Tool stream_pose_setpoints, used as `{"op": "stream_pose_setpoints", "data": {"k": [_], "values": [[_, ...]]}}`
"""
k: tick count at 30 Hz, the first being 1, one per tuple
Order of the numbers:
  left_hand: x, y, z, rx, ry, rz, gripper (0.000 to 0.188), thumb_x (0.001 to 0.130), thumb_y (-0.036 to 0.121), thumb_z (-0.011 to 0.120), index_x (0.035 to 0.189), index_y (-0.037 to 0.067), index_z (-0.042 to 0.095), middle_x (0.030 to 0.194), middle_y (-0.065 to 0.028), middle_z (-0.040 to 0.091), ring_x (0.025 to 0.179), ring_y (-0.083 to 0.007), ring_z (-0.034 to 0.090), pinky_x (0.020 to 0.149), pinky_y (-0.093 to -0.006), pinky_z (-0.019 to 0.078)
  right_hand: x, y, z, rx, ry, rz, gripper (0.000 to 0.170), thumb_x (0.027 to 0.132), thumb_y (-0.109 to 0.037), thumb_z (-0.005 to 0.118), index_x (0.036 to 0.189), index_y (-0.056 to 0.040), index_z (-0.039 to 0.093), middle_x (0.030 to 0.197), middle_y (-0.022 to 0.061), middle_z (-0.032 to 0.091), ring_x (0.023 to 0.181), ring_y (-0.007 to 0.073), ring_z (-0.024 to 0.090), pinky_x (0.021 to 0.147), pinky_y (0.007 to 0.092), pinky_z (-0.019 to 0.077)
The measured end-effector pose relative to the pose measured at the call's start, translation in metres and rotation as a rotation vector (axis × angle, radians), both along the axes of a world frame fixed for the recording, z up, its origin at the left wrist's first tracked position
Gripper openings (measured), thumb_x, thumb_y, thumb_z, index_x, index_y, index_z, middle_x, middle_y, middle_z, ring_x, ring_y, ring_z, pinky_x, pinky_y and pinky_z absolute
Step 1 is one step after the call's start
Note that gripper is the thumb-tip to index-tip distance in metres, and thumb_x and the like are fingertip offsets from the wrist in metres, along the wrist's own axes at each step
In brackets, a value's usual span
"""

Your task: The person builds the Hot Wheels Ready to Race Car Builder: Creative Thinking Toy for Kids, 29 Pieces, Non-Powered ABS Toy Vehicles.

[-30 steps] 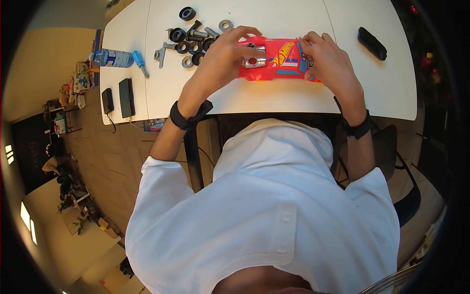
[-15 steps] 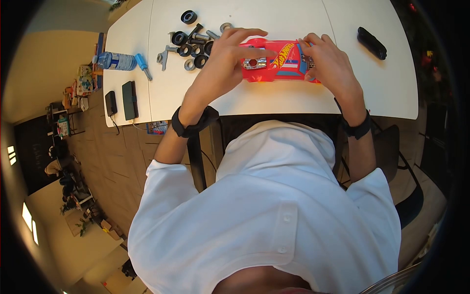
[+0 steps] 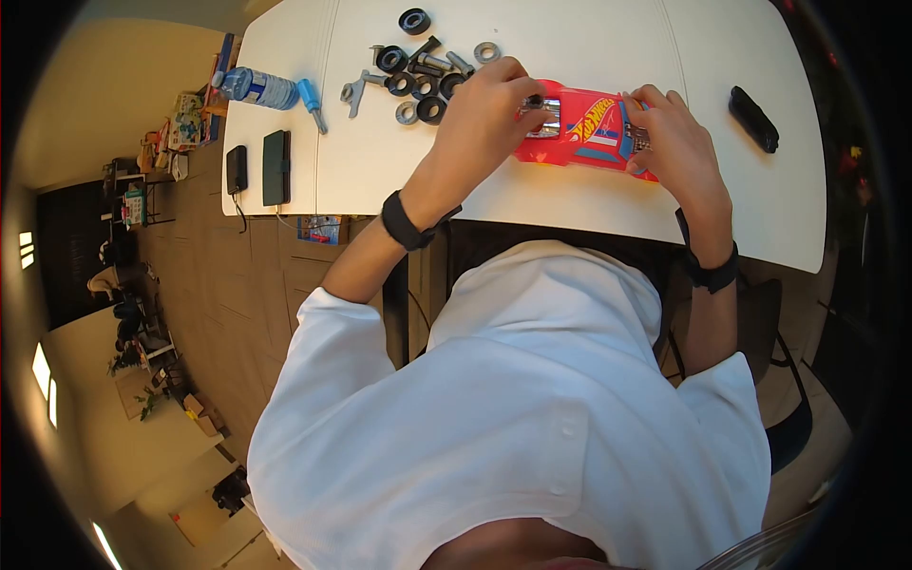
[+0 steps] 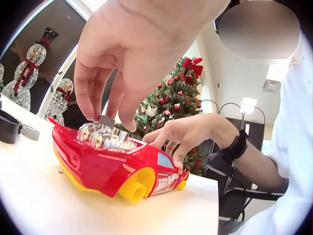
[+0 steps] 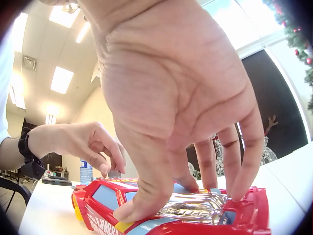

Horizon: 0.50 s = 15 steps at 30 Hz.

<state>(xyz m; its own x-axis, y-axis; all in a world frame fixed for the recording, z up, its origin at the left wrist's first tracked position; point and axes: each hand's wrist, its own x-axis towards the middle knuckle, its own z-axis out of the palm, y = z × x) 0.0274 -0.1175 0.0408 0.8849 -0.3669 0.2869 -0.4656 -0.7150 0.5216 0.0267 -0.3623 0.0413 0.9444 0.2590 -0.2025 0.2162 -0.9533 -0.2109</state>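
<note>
A red toy car [image 3: 570, 147] with yellow wheels and a Hot Wheels logo stands on the white table. Over its chrome engine [image 4: 100, 137], my left hand [image 3: 484, 112] pinches a small grey piece [image 4: 106, 121] between thumb and fingers; its lower part is hidden. The same piece shows beside the left fingertips in the right wrist view. My right hand [image 3: 680, 147] grips the other end of the car, the thumb on one side of the body and the fingers on the other, around a second chrome part [image 5: 195, 210].
Left of the car lies a pile of black rings, grey washers and bolts [image 3: 427, 81]. Farther left are a blue-handled screwdriver [image 3: 311, 103], a water bottle [image 3: 261, 87] and a dark phone [image 3: 275, 168]. A black case [image 3: 753, 120] lies on the right.
My left hand has gone from extended fingers over the engine to a pinch on the grey piece there. My right hand keeps its grip on the car. The head view has shifted and tilted.
</note>
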Motion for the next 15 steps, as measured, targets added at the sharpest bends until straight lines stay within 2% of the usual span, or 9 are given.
{"op": "stream_pose_setpoints", "data": {"k": [2,7,9,10,12,13,15], "values": [[0.008,0.0,-0.01,0.062,-0.084,-0.05,0.015,0.082,0.001,0.077,0.097,0.001,0.076,0.092,-0.011,0.065,0.08,-0.0267,0.067,0.072,-0.0375,0.0548,0.0,0.001,0.002,-0.012,-0.007,0.014,0.077,0.066,-0.004,0.089,0.137,-0.0094,0.061,0.135,-0.0031,0.059,0.123,0.0198,0.053,0.091,0.0343,0.0597],[0.012,-0.001,-0.01,-0.053,-0.026,-0.17,0.016,0.081,-0.005,0.074,0.097,-0.002,0.074,0.087,-0.0109,0.065,0.076,-0.0286,0.066,0.069,-0.0381,0.0553,0.001,-0.001,0.003,-0.003,-0.004,0.034,0.076,0.067,-0.003,0.089,0.137,-0.0095,0.061,0.136,-0.0042,0.058,0.122,0.0194,0.054,0.092,0.0336,0.0597],[0.014,0.001,-0.004,-0.031,-0.011,-0.192,0.029,0.073,-0.009,0.073,0.1,0.001,0.076,0.091,-0.0115,0.069,0.085,-0.031,0.065,0.076,-0.0392,0.0557,0.001,-0.001,0.001,-0.003,0.006,0.02,0.075,0.066,-0.003,0.089,0.135,-0.009,0.062,0.136,-0.0042,0.058,0.122,0.0192,0.054,0.091,0.0341,0.0598],[0.015,0.005,-0.003,-0.03,-0.012,-0.19,0.029,0.073,-0.009,0.073,0.1,0.001,0.076,0.091,-0.0115,0.069,0.085,-0.031,0.065,0.076,-0.0392,0.0557,0.001,-0.001,0.002,-0.003,0.006,0.022,0.075,0.066,-0.003,0.089,0.135,-0.009,0.062,0.136,-0.0042,0.058,0.122,0.0192,0.054,0.091,0.0341,0.0598],[0.02,0.019,0.002,-0.161,0.09,-0.267,0.028,0.081,-0.009,0.07,0.105,0.004,0.076,0.095,-0.0111,0.072,0.084,-0.0267,0.069,0.073,-0.0347,0.0564,-0.001,0.001,0.004,0.011,0.0,0.012,0.076,0.064,-0.002,0.089,0.135,-0.0084,0.062,0.136,-0.0039,0.058,0.121,0.0193,0.054,0.091,0.0345,0.06],[0.021,0.029,0.008,-0.113,0.035,-0.207,0.029,0.083,-0.01,0.068,0.106,0.005,0.076,0.1,-0.0096,0.074,0.086,-0.0247,0.07,0.076,-0.0327,0.056,-0.001,0.002,0.005,0.021,-0.005,0.023,0.076,0.064,-0.002,0.089,0.135,-0.0084,0.062,0.136,-0.0039,0.058,0.121,0.0193,0.054,0.091,0.0345,0.06],[0.029,0.059,0.008,-0.173,-0.046,-0.071,0.027,0.085,-0.01,0.067,0.106,0.005,0.076,0.1,-0.0075,0.073,0.084,-0.0229,0.069,0.074,-0.0329,0.0551,-0.004,0.002,0.005,0.043,-0.048,0.016,0.076,0.062,-0.007,0.092,0.133,-0.0075,0.065,0.128,-0.0007,0.061,0.116,0.0214,0.057,0.089,0.0355,0.0603]]}}
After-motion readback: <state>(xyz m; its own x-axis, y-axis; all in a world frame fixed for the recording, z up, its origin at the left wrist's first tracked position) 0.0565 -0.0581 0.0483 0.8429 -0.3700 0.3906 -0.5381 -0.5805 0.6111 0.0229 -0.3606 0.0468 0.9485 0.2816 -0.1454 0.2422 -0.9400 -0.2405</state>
